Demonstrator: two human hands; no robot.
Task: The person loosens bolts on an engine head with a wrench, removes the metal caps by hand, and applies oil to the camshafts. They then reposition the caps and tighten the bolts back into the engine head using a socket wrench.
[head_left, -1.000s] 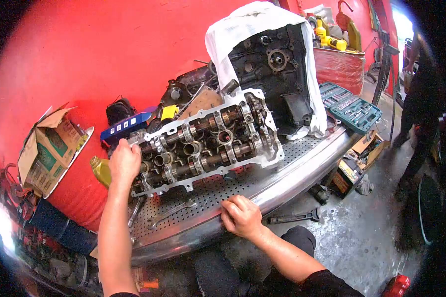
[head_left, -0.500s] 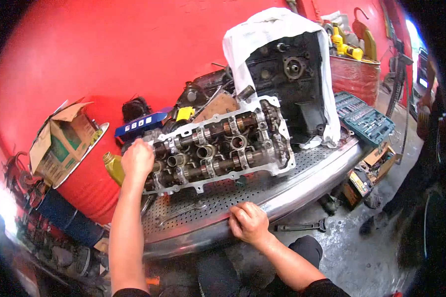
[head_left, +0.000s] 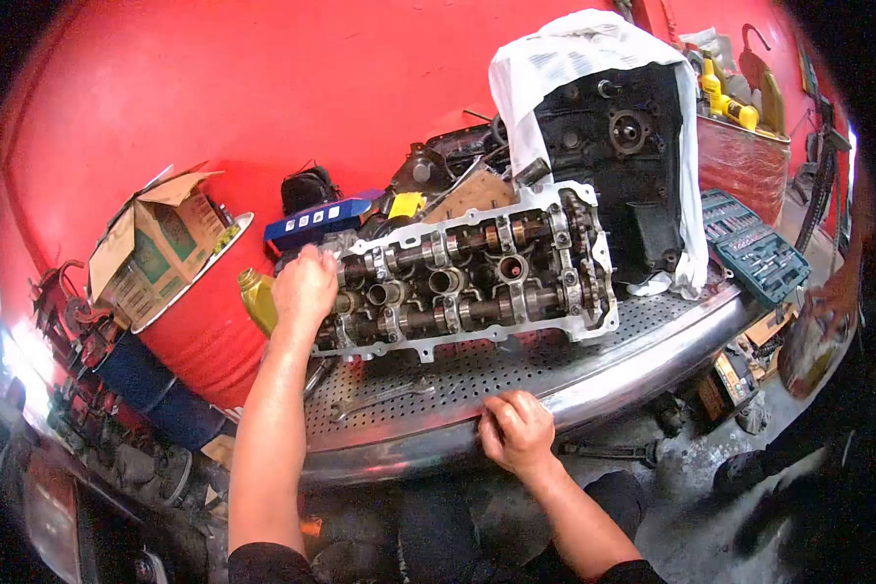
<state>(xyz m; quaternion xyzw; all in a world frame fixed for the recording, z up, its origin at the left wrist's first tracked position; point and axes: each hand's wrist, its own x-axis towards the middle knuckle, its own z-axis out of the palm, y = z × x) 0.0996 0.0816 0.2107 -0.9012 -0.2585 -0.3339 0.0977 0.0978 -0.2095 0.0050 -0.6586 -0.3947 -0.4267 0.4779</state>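
Observation:
An engine cylinder head (head_left: 462, 277) with exposed camshafts stands tilted on the perforated metal bench (head_left: 457, 375). My left hand (head_left: 305, 289) is closed at its left end, fingers wrapped over the edge and partly hidden. Over the bench's rounded front edge, my right hand (head_left: 518, 431) is curled closed, apart from the cylinder head; whatever its fingers may hold is hidden. A wrench (head_left: 384, 397) lies on the bench between the hands. Beside my left hand is a yellowish bottle (head_left: 257, 302).
Behind the cylinder head stands a dark engine block (head_left: 618, 146) draped with white cloth (head_left: 516, 92). An open socket set (head_left: 754, 248) sits at the bench's right end. On the left, a cardboard box (head_left: 156, 253) rests on a red drum (head_left: 209, 355). A person's arm (head_left: 827, 311) shows at right.
My view has turned slightly left, so the bench and engine parts appear farther right. Both hands keep nearly the same place relative to the cylinder head. The person at right has moved.

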